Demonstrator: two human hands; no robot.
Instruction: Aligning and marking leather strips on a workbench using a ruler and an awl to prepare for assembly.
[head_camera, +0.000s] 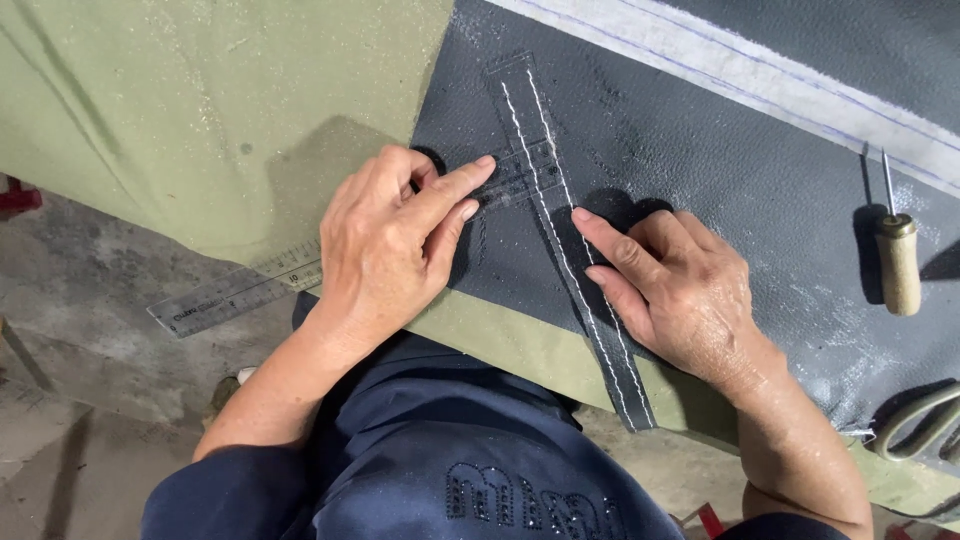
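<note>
A dark strap (560, 210) with two rows of white stitching lies lengthwise on a dark grey leather sheet (740, 170). A clear ruler (240, 290) lies across the strap and sticks out over the table's near edge at the left. My left hand (390, 240) presses down on the ruler, index finger stretched along it toward the strap. My right hand (670, 285) rests flat on the leather, its index and middle fingertips touching the strap's right edge. Neither hand grips anything.
The sheet lies on an olive-green table top (200, 110). A wooden-handled awl (897, 255) rests at the right. Scissor handles (925, 420) show at the lower right edge. A white stitched band (760, 75) crosses the far side. Concrete floor (90, 370) lies below the table edge.
</note>
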